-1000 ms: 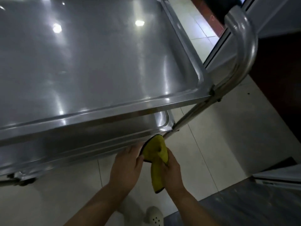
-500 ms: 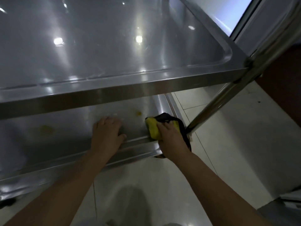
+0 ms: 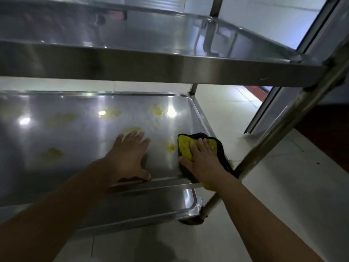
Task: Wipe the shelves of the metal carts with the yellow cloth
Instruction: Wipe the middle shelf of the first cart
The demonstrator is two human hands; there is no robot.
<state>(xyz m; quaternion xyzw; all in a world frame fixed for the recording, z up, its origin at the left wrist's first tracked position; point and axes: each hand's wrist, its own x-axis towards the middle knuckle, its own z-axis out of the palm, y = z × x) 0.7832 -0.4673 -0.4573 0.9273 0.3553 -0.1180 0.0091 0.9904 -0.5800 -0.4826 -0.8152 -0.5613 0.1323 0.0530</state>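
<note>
A steel cart fills the view, its top shelf (image 3: 170, 69) overhead and its middle shelf (image 3: 85, 148) below it. Several yellow stains (image 3: 157, 110) dot the middle shelf. The yellow cloth (image 3: 186, 148), dark on its underside, lies at the shelf's right front corner. My right hand (image 3: 202, 159) presses flat on the cloth with straight fingers. My left hand (image 3: 130, 156) rests flat on the bare shelf to the left of the cloth, thumb at the front rim.
A lower shelf (image 3: 151, 205) shows beneath the middle one. The cart's slanted handle post (image 3: 283, 125) runs down on the right, close to my right hand. Pale tiled floor (image 3: 283, 186) surrounds the cart; a glass door frame (image 3: 264, 114) stands at the right.
My head has dropped lower, so the middle shelf shows in full. Both hands have slid further in over the shelf, the right one pushing the cloth forward.
</note>
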